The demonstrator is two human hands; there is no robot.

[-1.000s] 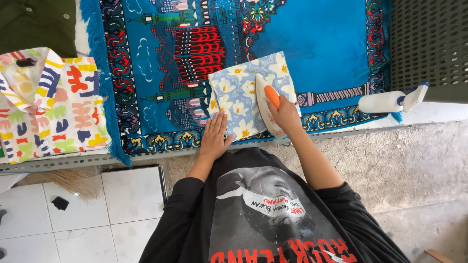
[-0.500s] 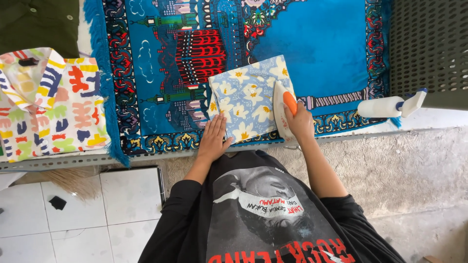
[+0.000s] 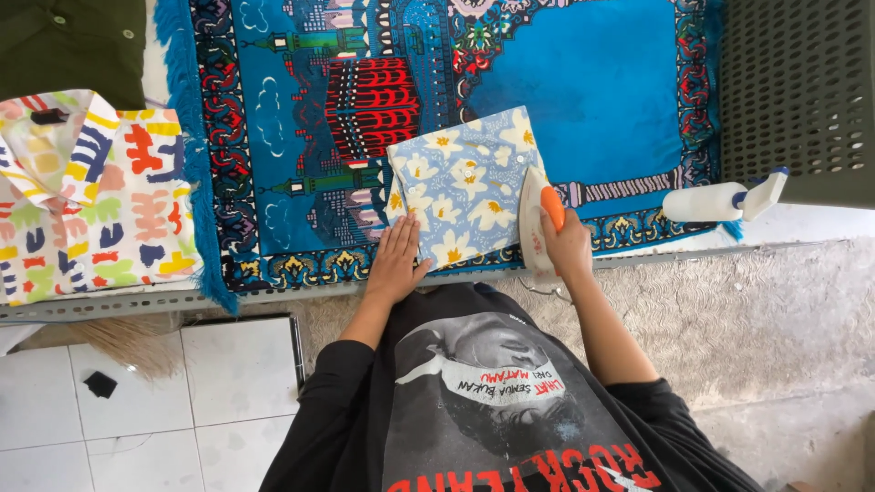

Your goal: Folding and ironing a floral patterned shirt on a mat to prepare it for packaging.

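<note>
A small light-blue garment with white and yellow flowers (image 3: 460, 187) lies folded on a blue patterned rug (image 3: 592, 100). My left hand (image 3: 397, 261) rests flat on the rug at the garment's lower left corner, fingers together. My right hand (image 3: 567, 244) grips the orange handle of a white clothes iron (image 3: 536, 223), which sits at the garment's right edge, near the rug's front border.
A folded shirt with colourful abstract shapes (image 3: 87, 196) lies at the left, with a dark green garment (image 3: 73, 41) above it. A white spray bottle (image 3: 720, 200) lies on its side at the right, beside a dark perforated panel (image 3: 802, 91). White tiles are below.
The iron has slid to the right, from the garment's middle to its right edge, with my right hand on it. My left hand has stayed at the garment's lower left corner.
</note>
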